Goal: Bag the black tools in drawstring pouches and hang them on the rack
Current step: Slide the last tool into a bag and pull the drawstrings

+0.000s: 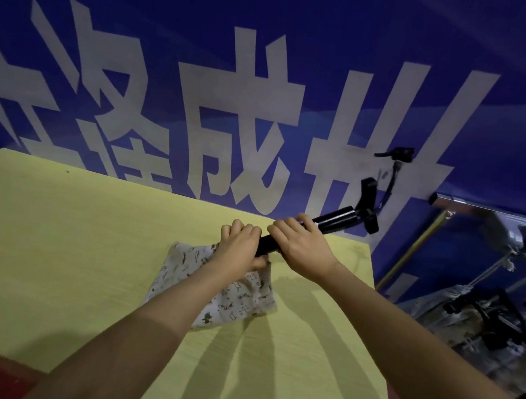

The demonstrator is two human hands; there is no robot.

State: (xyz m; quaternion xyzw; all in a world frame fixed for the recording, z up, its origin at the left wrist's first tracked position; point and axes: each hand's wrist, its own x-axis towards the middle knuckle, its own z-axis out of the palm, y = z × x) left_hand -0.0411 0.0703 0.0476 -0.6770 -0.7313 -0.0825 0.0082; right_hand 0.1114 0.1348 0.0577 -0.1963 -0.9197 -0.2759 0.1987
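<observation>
Fingers of two hands, left hand (240, 244) and right hand (302, 248), grasp one black tool (341, 220) over one pouch (236, 300).

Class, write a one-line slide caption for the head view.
Both hands, left hand and right hand, grip a black tool at the mouth of a patterned pouch on the yellow table.

A single wide-angle view is taken from the wearer's head, directed forward and down. The table (65, 248) is seen at close range, tilted in frame. The blue wall (329, 32) fills the upper half.
</observation>
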